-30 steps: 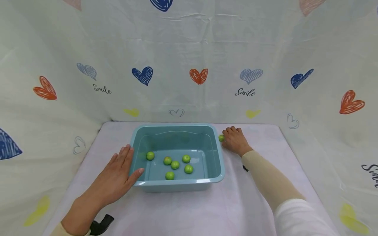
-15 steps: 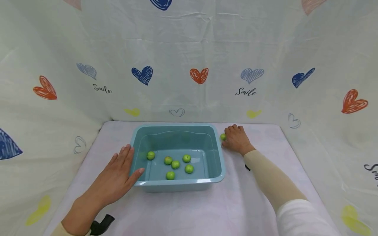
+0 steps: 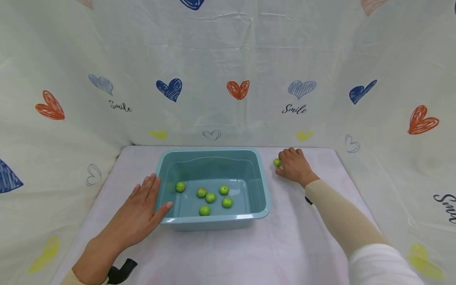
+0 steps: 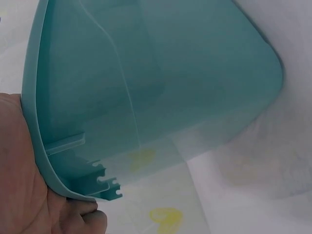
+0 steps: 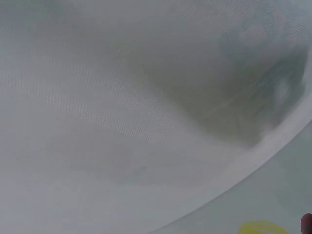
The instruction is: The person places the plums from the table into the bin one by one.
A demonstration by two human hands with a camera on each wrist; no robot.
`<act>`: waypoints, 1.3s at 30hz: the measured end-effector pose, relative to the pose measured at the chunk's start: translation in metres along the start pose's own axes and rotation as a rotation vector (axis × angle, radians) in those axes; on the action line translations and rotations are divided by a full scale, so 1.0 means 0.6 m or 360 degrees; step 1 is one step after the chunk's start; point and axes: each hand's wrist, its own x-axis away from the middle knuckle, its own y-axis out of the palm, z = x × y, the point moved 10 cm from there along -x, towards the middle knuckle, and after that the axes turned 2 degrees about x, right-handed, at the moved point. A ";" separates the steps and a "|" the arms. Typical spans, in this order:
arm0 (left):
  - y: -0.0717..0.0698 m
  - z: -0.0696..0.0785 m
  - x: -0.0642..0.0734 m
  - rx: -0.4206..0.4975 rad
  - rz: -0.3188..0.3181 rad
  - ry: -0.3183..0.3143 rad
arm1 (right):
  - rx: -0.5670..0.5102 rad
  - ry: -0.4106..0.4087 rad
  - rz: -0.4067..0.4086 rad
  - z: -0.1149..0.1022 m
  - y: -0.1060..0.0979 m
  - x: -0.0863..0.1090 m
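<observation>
A pale blue-green plastic tub (image 3: pixel 233 217) holds several small round green fruits (image 3: pixel 210 197), spread over its floor. My left hand (image 3: pixel 137 213) rests along the tub's left rim with straight fingers, the thumb reaching over the near corner. In the left wrist view, the palm (image 4: pixel 17 170) lies against the tub's rim (image 4: pixel 30 97). To the right of the tub, my right hand (image 3: pixel 295 166) pinches one more small green fruit (image 3: pixel 277 162), partly hidden by the fingers. Only a fingertip (image 5: pixel 306 224) shows in the right wrist view.
The tub stands on a table with a pale cloth (image 3: pixel 221 257). Behind and at both sides hangs a whitish curtain (image 3: pixel 199 114) printed with hearts and the word "Smile". The table's back edge runs just behind the tub.
With the green fruit between its fingers, my right hand has shifted right and slightly back, away from the tub's right rim. The left hand and the fruits in the tub stay put.
</observation>
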 end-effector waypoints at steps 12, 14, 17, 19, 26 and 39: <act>0.000 -0.002 0.000 0.0002 0.0018 0.0007 | 0.0032 -0.0066 0.0118 -0.004 -0.031 0.011; 0.000 -0.002 0.000 -0.0006 0.0015 0.0003 | 0.0030 -0.0081 0.0145 -0.005 -0.038 0.014; 0.001 -0.002 0.000 -0.0012 0.0011 0.0000 | 0.0028 -0.0100 0.0188 -0.005 -0.049 0.017; 0.001 -0.002 -0.001 -0.0014 0.0007 -0.0003 | 0.0031 -0.0114 0.0222 -0.005 -0.059 0.019; 0.001 -0.002 -0.001 -0.0004 0.0003 0.0003 | 0.0040 -0.0185 0.0346 -0.016 -0.103 0.025; -0.001 -0.002 -0.001 0.0003 0.0011 0.0026 | -0.0099 -0.0385 0.0581 -0.065 -0.239 0.029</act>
